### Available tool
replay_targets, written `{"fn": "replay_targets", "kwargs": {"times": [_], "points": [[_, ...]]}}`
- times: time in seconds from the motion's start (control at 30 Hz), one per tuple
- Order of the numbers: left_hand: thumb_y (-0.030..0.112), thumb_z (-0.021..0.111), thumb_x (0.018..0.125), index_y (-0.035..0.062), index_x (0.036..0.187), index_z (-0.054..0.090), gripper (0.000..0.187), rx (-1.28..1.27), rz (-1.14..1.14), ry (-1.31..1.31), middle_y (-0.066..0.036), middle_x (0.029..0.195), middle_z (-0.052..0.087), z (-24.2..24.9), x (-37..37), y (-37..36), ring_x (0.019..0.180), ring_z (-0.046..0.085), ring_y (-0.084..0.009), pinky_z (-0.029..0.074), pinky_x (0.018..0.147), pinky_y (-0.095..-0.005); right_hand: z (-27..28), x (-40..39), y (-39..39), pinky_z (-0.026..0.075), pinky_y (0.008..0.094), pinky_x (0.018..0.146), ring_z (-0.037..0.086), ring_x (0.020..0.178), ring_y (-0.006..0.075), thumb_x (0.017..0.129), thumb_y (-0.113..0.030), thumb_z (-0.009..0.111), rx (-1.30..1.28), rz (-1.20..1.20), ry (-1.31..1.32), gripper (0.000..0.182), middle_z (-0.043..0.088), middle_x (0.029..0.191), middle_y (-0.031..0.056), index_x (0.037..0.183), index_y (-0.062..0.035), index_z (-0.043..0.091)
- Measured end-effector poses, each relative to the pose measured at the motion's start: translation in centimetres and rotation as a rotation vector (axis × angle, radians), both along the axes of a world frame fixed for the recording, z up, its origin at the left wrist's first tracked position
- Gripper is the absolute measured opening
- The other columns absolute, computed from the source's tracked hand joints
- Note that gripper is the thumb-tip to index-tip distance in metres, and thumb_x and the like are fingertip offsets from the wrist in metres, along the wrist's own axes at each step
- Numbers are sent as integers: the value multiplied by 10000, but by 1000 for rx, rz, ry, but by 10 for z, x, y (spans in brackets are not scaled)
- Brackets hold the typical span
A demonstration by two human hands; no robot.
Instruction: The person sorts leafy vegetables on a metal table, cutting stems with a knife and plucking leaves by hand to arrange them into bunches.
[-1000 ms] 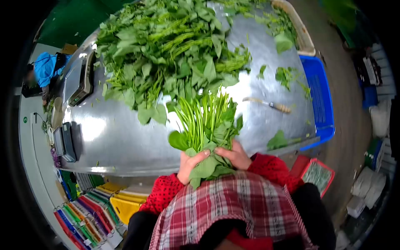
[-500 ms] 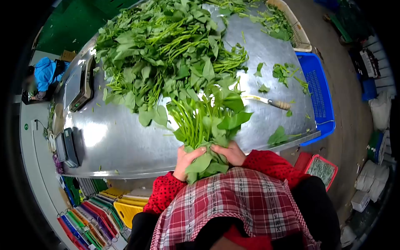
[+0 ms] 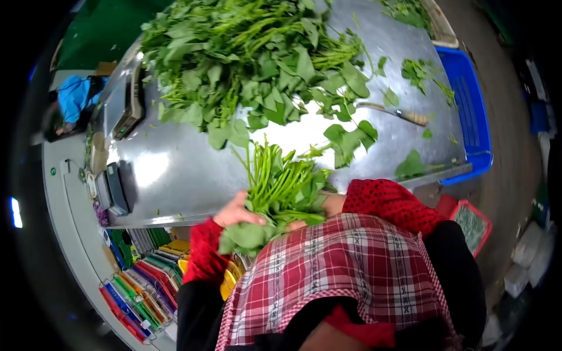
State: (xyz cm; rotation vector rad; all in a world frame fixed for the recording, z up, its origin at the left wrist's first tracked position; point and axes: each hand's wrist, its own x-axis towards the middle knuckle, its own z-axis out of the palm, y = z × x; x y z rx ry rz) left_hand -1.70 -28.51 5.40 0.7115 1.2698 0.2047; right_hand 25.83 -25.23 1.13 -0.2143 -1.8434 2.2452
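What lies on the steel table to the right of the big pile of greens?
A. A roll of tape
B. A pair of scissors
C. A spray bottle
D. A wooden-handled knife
D: a knife with a pale wooden handle lies flat on the steel table, right of the pile of greens.

A heap of greens (image 3: 257, 64) lies far on the table (image 3: 170, 175) — a knife (image 3: 398, 112) to its right, scales (image 3: 130, 108) at the left edge, a crate (image 3: 471, 117) beyond the right edge — a bunch (image 3: 281, 187) nearest
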Motion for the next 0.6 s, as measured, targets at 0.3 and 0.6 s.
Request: {"fn": "replay_targets", "kwargs": {"times": [0.3,0.6], "points": [[-44,674,577,7,1368,430,829,-76,404,-476,-130,1263,573,4,55,-29,1166,540,-244,364,1030,-350,13,46,37,511,316,818,639,861,158,901,-431,600,-708,-625,-30,605,637,1107,164,1273,34,491],[-52,691,567,8,1368,408,851,-25,466,-358,-97,1238,578,7,45,-49,1155,539,-217,373,1009,-338,8,103,129,472,397,844,598,950,278,770,-210,702,1096,-1373,-615,280,637,1047,140,941,10,677]]}}
